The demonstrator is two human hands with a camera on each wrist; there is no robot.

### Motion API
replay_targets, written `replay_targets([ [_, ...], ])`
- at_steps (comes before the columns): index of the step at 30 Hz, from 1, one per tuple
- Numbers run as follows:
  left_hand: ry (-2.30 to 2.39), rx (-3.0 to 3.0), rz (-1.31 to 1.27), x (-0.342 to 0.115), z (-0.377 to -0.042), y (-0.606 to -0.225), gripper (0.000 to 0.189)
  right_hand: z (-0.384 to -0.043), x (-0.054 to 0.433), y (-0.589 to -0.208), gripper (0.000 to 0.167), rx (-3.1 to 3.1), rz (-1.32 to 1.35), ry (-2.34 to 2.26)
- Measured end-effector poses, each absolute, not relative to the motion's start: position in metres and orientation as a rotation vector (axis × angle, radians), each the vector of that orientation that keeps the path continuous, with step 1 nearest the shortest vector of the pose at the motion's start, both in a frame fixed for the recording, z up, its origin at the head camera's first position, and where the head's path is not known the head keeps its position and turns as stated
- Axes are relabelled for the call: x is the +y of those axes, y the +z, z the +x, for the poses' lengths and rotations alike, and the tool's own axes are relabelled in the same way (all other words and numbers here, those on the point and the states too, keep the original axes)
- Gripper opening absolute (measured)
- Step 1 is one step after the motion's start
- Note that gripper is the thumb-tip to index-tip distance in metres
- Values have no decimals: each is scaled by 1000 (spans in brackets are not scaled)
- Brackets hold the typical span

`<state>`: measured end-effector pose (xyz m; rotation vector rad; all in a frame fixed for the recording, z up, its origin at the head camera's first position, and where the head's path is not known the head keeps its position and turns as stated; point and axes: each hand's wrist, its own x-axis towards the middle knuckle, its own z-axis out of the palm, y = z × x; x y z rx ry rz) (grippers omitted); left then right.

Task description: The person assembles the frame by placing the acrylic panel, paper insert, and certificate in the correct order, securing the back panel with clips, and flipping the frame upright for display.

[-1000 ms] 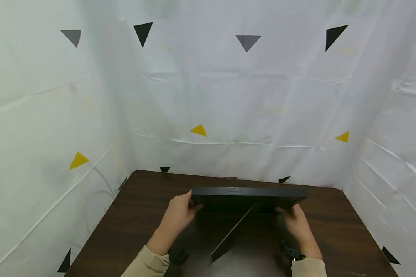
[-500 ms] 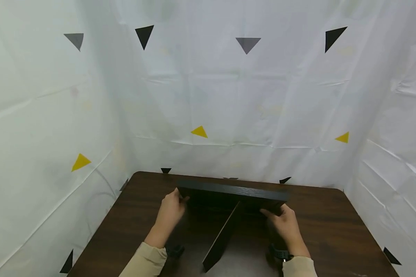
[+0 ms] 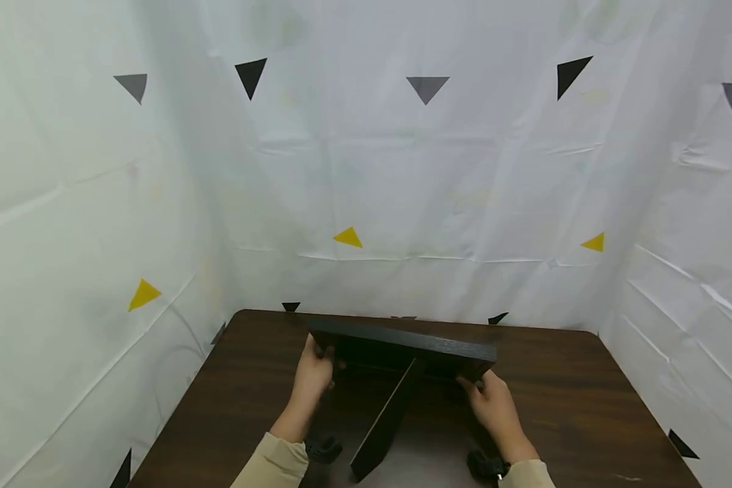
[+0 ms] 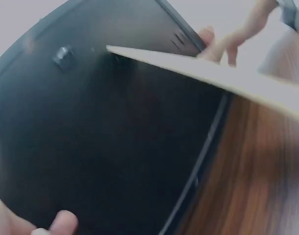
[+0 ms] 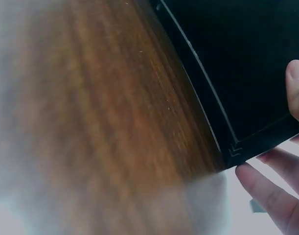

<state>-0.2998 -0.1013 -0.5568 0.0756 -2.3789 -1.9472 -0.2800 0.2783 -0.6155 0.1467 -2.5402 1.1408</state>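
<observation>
A black picture frame (image 3: 402, 341) stands over the table with its back toward me, its right end lower than its left. From the back slants a thin easel leg (image 3: 385, 427) with a pale edge. My left hand (image 3: 312, 379) grips the frame's left side, and its fingertips (image 4: 65, 223) show against the back panel (image 4: 115, 137) in the left wrist view. On the opposite side my right hand (image 3: 494, 407) holds the frame near a corner, thumb (image 5: 297, 88) on the back and fingers at the outer edge. The frame's front is hidden.
The dark wood-grain table (image 3: 573, 400) extends around the frame, with a lighter sheen near me. White sheeting (image 3: 372, 176) with black, grey and yellow triangles encloses the back and both sides. A black band device is on each wrist.
The frame and both hands have shifted left. The frame's right end has dropped and swung nearer to me, so it tilts more. Both hands keep their hold.
</observation>
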Motion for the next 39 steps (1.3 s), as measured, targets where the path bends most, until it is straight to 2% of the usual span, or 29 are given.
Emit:
replay_targets([
  [5, -2375, -2155, 66, -98, -298, -553, 79, -262, 283, -612, 14, -2599, 223, 1021],
  [13, -2655, -1957, -2, -93, -295, -528, 82, -242, 283, -604, 43, -2602, 341, 1060],
  [17, -2709, -1875, -55, -87, -289, -515, 74, -237, 281, -606, 47, -2603, 377, 1059],
  [21, -2705, -1894, -119, -79, -281, -502, 69, -229, 275, -609, 43, -2595, 410, 1041],
  [24, -2676, -1949, -165, -73, -278, -492, 77, -221, 266, -609, 31, -2597, 418, 1001],
  [28, -2632, -2025, -206, -65, -282, -481, 84, -210, 252, -608, 31, -2611, 423, 893],
  [33, -2524, -2160, -141, -55, -293, -471, 77, -199, 233, -602, 39, -2566, 529, 786],
  [39, -2497, -2246, -27, -47, -303, -464, 69, -188, 214, -601, 32, -2570, 581, 778],
])
